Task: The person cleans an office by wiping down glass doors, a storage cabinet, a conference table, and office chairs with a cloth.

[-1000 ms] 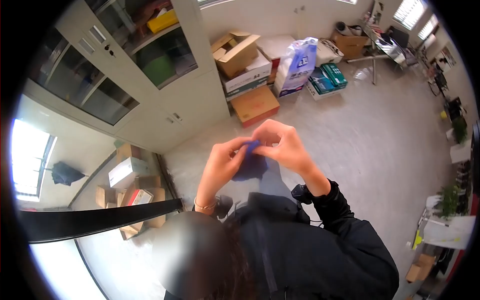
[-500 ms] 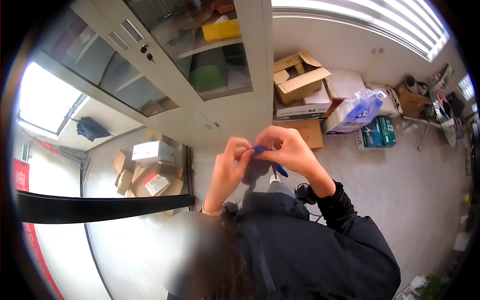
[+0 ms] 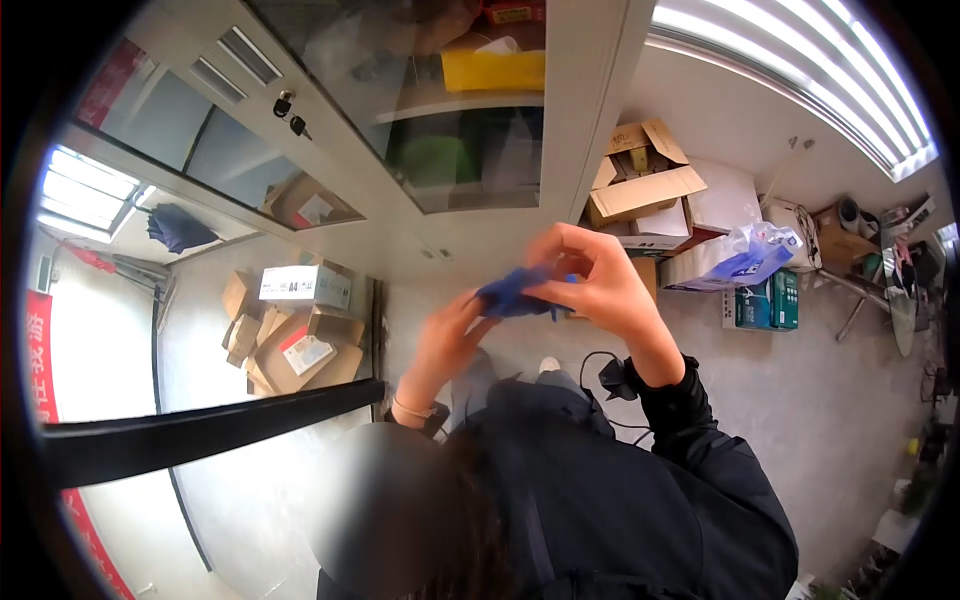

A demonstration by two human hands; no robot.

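Pinching blue fabric (image 3: 508, 296), long axis crosswise (blurred), left hand (image 3: 447, 335) and right hand (image 3: 605, 280) clamped on it

I'm in what looks like an office, or the storage corner of one; can't tell which. By me: a pale cabinet (image 3: 335, 150) w/ glass doors, keys (image 3: 283, 104) hanging at the lock, a yellow item (image 3: 492, 71) & other bits on its shelves. Down left, a carton (image 3: 304, 286) marked "A4" sits among opened cardboard boxes (image 3: 285, 360), nr. an umbrella (image 3: 180, 229). Right side, an open box (image 3: 650, 196) is piled w/ other pkgs. by the wall, below slatted blinds (image 3: 790, 60). Far right, pt. of a glass-looking tabletop (image 3: 897, 285). Grey floor (image 3: 770, 430), & a red banner (image 3: 40, 345) w/ lg. white characters far left.
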